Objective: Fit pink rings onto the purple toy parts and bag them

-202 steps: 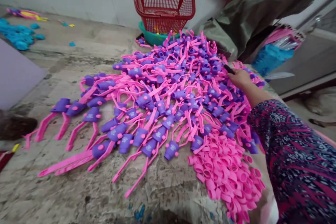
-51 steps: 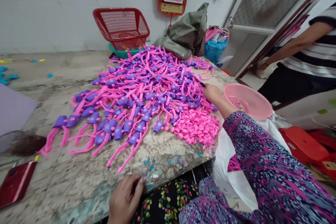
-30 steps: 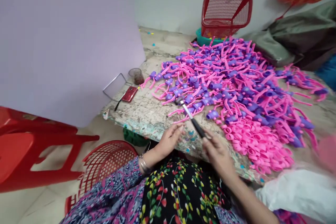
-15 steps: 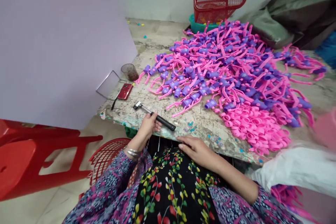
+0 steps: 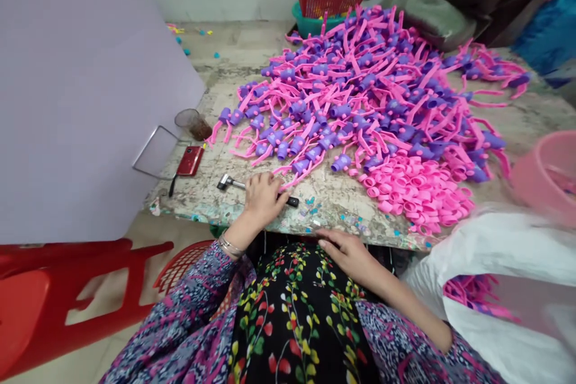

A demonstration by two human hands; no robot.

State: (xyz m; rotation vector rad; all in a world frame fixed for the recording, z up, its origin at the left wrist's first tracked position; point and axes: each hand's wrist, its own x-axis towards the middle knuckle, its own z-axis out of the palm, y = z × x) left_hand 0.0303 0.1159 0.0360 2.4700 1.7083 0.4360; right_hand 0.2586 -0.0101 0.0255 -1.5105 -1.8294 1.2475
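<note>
A left hand (image 5: 265, 198) curls over the handle of a small hammer (image 5: 236, 184) lying along the desk (image 5: 330, 213) edge, head pointing left, while the open right hand (image 5: 346, 255) rests farther away, just below pink-and-purple plastic parts (image 5: 360, 96).

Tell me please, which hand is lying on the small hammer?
The left hand, with metal bangles at its wrist, lies over the hammer; the right hand rests at the table edge, away from it.
</note>
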